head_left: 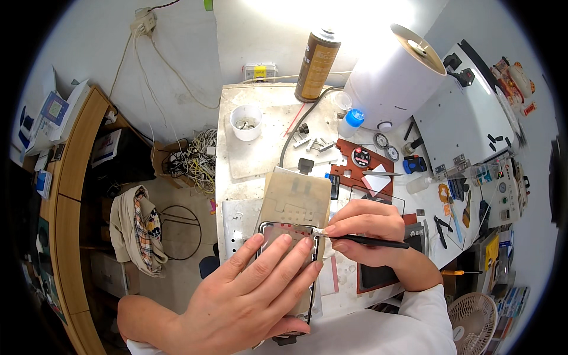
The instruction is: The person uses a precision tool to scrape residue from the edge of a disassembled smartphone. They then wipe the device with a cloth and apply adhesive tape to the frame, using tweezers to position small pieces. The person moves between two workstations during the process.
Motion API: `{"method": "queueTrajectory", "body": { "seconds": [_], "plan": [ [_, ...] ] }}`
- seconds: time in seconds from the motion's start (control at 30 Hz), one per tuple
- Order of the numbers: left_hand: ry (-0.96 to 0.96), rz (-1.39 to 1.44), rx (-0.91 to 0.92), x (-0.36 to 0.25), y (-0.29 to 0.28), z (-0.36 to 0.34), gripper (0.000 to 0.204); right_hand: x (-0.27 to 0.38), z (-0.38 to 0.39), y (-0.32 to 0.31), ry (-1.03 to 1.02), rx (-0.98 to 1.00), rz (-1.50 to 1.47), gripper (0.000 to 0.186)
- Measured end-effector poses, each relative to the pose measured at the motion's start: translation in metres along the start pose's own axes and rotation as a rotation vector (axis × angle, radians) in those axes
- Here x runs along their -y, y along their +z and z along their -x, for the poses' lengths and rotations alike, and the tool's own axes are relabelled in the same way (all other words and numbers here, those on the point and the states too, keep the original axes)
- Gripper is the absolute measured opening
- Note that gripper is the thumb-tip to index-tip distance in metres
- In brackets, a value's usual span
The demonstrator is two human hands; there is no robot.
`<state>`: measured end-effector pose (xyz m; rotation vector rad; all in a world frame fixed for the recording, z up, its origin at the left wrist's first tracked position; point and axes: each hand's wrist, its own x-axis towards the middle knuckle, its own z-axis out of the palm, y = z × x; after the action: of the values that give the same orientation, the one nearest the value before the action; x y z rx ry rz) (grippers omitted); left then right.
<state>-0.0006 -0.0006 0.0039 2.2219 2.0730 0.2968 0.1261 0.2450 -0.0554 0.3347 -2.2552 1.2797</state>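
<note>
- My left hand lies spread, its fingers across the black-rimmed frame.
- My right hand pinches a black-handled tool, its pale tip at the frame's upper right corner.
- The frame lies on a beige plate, over the white surface.
- Beyond, a white cup stands at left, a brown can farther back.

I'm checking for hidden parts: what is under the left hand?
Under the left hand lies a black-edged frame, its top edge and part of its right side showing. Whatever the palm covers cannot be seen.
</note>
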Motion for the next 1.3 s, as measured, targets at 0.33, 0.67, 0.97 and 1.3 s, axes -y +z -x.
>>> {"method": "queueTrajectory", "body": {
  "seconds": [0.33,0.67,0.97,1.3],
  "plan": [
    [0.001,0.001,-0.008,0.0005,0.0018,0.0006,0.075,-0.0014,-0.0023,0.0017,0.005,-0.012,0.001,0.03],
    [-0.011,0.013,-0.019,-0.0006,0.0038,0.0007,0.074,-0.0033,-0.0016,0.0021,0.016,-0.001,-0.022,0.03],
    [0.003,0.011,-0.029,0.0007,0.0038,0.0007,0.074,-0.0035,-0.0018,0.0003,0.012,0.02,-0.017,0.032],
    [-0.002,0.019,-0.036,0.0011,0.0038,0.0006,0.076,-0.0009,0.003,0.0003,0.032,0.001,-0.035,0.03]
  ]
}}
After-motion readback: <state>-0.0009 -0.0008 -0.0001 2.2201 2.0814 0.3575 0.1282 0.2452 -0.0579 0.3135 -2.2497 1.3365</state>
